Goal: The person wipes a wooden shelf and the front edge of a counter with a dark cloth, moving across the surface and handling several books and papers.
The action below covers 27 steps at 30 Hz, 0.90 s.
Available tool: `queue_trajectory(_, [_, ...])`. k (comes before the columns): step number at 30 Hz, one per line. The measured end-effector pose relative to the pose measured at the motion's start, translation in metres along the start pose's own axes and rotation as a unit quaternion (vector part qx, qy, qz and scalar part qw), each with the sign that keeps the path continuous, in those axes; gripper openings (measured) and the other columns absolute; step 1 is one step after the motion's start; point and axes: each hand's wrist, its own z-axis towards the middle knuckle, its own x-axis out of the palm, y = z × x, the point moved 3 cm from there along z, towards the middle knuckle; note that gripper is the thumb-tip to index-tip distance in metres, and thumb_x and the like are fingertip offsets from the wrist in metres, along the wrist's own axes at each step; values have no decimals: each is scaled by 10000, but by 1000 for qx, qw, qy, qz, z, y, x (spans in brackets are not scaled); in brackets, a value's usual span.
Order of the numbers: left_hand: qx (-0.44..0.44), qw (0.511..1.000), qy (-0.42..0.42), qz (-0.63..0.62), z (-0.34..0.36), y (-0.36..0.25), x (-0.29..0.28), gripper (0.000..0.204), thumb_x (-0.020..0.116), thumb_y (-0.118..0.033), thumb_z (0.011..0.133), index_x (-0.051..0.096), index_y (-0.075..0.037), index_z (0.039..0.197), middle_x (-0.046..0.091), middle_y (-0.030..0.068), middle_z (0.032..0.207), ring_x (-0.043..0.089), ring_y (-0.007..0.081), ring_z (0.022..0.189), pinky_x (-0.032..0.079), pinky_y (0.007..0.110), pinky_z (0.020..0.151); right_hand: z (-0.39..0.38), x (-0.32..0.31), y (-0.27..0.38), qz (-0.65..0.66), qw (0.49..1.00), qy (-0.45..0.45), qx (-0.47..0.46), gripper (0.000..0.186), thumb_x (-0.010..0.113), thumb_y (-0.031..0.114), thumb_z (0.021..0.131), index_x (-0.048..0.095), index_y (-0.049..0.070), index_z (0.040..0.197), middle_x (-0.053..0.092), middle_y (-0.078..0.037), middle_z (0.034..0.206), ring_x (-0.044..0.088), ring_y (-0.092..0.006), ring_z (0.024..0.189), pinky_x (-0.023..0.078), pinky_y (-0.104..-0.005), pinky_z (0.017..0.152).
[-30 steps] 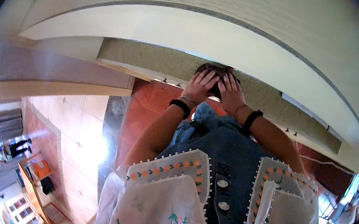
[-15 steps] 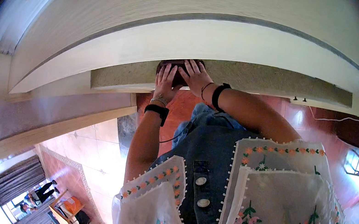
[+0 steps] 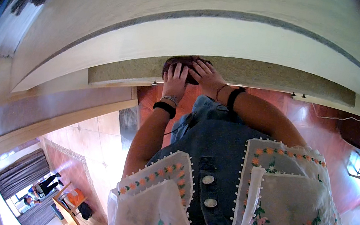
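A dark reddish-brown object [image 3: 173, 62], perhaps cloth, lies on a long mottled olive-grey strip [image 3: 278, 78] below a cream panel [image 3: 247, 38]. My left hand [image 3: 175, 84] rests on the object's near side, its fingers extended over it. Just right of it, my right hand [image 3: 210, 80] presses on the same object with fingers spread and lying flat. What lies under both palms is hidden. I cannot make out what the object is.
Red floor [image 3: 155, 92] and pale tiles [image 3: 92, 141] show below the ledge. A wooden rail [image 3: 53, 133] runs at the left. Small dark knobs [image 3: 303, 96] and a white cord [image 3: 337, 119] are at the right. Another person [image 3: 45, 188] appears far lower left, near an orange item [image 3: 76, 197].
Over the last second both hands and the dark object have shifted left along the strip, then slightly back right since half a second ago. The view has turned a little.
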Motion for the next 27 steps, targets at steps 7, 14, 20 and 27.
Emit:
queue_trajectory(7, [88,987,-41,-131,14,-63,-12,607,597,-349,766,384,-133,1292,313,104,1362,267,370,1256,229,556,1010,-63,-10,-47,98,995,2,22,572,501,350,848,332,92,1329,287,-130,1392,215,-301,1315,183,-432,1080])
queue_trajectory(14, [144,984,-64,-79,37,-147,-12,407,440,-179,829,440,-123,1232,369,119,1322,318,382,1222,287,571,968,-132,1,-100,71,989,-89,93,427,524,167,799,461,121,1220,382,-79,1328,319,-274,1264,322,-406,1019])
queue_trajectory(20, [161,976,-118,-88,36,-150,-9,414,457,-173,821,443,-158,1234,378,85,1316,362,335,1187,316,521,953,-143,-9,-100,3,986,-135,99,379,533,138,784,504,129,1161,458,-62,1255,401,-252,1207,366,-398,980])
queue_trajectory(27, [183,969,-149,-77,40,-143,3,417,439,-204,834,441,-198,1251,373,59,1327,351,300,1209,325,507,950,-135,-3,-104,-25,984,-155,85,366,546,131,765,515,124,1130,473,-80,1229,426,-263,1185,394,-405,951])
